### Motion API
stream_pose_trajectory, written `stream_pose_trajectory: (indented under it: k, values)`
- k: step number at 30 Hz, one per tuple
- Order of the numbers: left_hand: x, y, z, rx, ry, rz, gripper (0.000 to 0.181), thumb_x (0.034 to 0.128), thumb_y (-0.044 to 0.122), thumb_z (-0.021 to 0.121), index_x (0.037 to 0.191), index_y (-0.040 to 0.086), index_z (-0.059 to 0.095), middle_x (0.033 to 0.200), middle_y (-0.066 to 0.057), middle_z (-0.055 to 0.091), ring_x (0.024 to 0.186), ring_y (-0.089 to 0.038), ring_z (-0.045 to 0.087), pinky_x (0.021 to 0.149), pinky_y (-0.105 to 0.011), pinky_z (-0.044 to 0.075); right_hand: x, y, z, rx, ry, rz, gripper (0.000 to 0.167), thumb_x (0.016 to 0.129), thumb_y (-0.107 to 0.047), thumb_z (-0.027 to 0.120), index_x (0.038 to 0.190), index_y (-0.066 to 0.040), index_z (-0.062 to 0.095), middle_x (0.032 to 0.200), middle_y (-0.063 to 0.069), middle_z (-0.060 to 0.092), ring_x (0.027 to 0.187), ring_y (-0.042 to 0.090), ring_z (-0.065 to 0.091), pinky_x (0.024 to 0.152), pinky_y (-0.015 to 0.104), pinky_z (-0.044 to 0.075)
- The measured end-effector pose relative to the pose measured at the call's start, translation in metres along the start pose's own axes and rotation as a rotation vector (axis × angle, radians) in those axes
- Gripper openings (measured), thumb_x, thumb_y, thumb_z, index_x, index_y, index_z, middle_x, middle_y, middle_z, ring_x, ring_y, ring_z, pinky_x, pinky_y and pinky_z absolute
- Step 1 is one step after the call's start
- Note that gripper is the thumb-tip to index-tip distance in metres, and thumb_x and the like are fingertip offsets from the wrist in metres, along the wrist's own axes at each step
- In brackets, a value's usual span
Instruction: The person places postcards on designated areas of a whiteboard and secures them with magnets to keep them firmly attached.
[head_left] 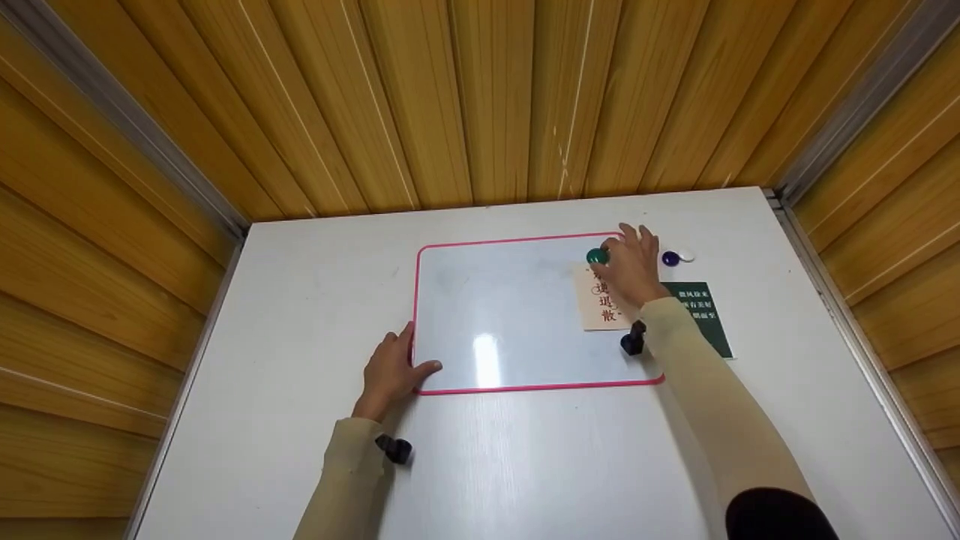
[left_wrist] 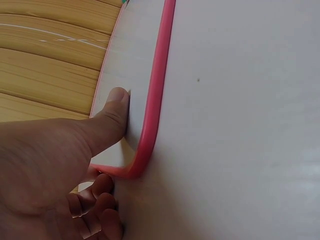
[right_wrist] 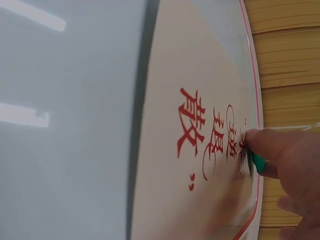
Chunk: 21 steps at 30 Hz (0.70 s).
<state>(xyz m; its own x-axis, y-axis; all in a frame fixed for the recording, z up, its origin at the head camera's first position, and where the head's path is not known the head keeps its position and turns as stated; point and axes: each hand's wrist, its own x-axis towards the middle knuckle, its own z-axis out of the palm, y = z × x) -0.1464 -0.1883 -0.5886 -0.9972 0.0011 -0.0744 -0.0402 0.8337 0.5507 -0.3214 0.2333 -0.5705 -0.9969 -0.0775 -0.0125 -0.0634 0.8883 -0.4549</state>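
A whiteboard (head_left: 495,300) with a pink frame lies on the white table. My left hand (head_left: 390,371) grips its lower left edge, the thumb resting on the board's surface and the fingers curled at the outer side of the frame (left_wrist: 156,85). Near the upper right corner, my right hand (head_left: 632,266) pinches a round green magnet (head_left: 596,256) between thumb and fingers. The magnet is at the top edge of a cream card (head_left: 589,300) with red Chinese characters, which lies on the board. My right hand and wrist cover part of that card.
Right of the board, a dark green card (head_left: 709,319) with white characters lies partly under the right sleeve. Beyond it sit a dark blue magnet (head_left: 670,259) and a white magnet (head_left: 686,256), side by side. Wood-patterned walls (head_left: 487,105) bound the table at the back and sides.
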Motion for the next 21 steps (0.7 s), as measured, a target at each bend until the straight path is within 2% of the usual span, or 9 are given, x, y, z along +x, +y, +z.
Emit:
stream_pose_trajectory:
  k: [8, 21]
  values:
    - [-0.0013, 0.0018, -0.0007, -0.001, 0.000, -0.014, 0.094, 0.0830, 0.040, 0.086, 0.158, 0.006, 0.040, 0.102, -0.014, 0.058, 0.088, -0.025, 0.052, 0.083, -0.047, 0.049, 0.0005, 0.0001, 0.0003, 0.003, -0.007, -0.013, 0.048, 0.095, -0.031, 0.076, 0.131, 0.000, 0.067, 0.165, 0.022, 0.023, 0.152, 0.051, 0.002, 0.118, 0.064, -0.008]
    - [-0.0021, 0.0013, 0.0001, -0.008, 0.002, -0.016, 0.094, 0.0832, 0.041, 0.086, 0.158, 0.007, 0.039, 0.105, -0.014, 0.059, 0.090, -0.026, 0.053, 0.086, -0.049, 0.050, -0.0004, 0.0014, 0.0024, -0.043, -0.011, -0.019, 0.051, 0.097, -0.032, 0.073, 0.136, 0.000, 0.064, 0.164, 0.024, 0.025, 0.151, 0.053, 0.005, 0.116, 0.068, -0.008]
